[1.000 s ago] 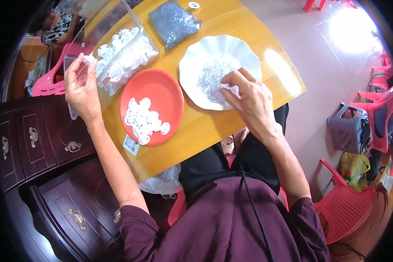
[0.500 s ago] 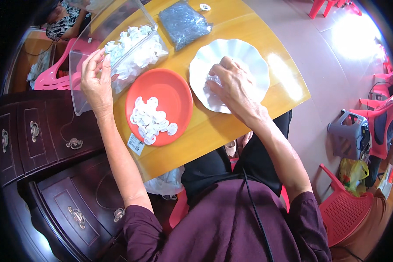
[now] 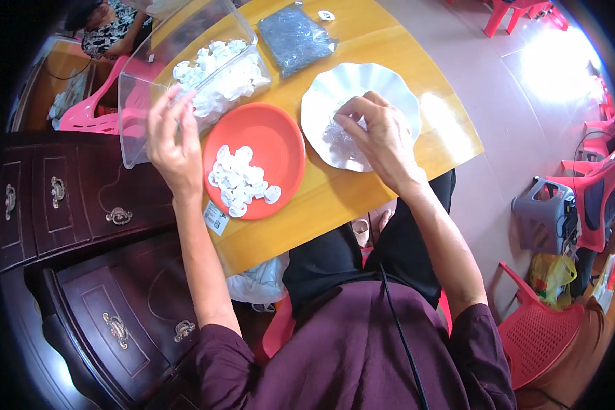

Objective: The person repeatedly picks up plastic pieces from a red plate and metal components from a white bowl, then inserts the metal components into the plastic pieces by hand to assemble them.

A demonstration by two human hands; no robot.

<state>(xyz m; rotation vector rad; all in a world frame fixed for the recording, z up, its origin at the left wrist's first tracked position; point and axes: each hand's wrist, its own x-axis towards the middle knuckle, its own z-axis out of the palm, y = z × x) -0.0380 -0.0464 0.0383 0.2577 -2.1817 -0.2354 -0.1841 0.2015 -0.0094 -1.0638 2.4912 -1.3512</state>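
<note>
My left hand (image 3: 174, 145) is raised with its fingers apart, nothing visible in them. It hovers between a clear plastic bin (image 3: 135, 130) and an orange-red round plate (image 3: 283, 147). Small white plastic pieces (image 3: 220, 76) fill part of the bin, and a heap of round white pieces (image 3: 239, 179) lies on the plate. My right hand (image 3: 384, 137) is over a white wavy-rimmed plate (image 3: 321, 85), thumb and forefinger pinched together. Whatever they hold is too small to make out. Small clear pieces (image 3: 340, 140) lie in that plate beneath the fingers.
A dark item in clear wrapping (image 3: 295, 39) and one small white round piece (image 3: 326, 15) lie at the table's far side. Dark wooden drawers (image 3: 82, 198) stand on the left. Another person (image 3: 119, 27) sits beyond the bin. A grey stool (image 3: 545, 212) stands right.
My left hand has moved right, from the bin's wall toward the orange-red plate. My right hand has lifted slightly off the clear pieces, its fingertips drawn together.
</note>
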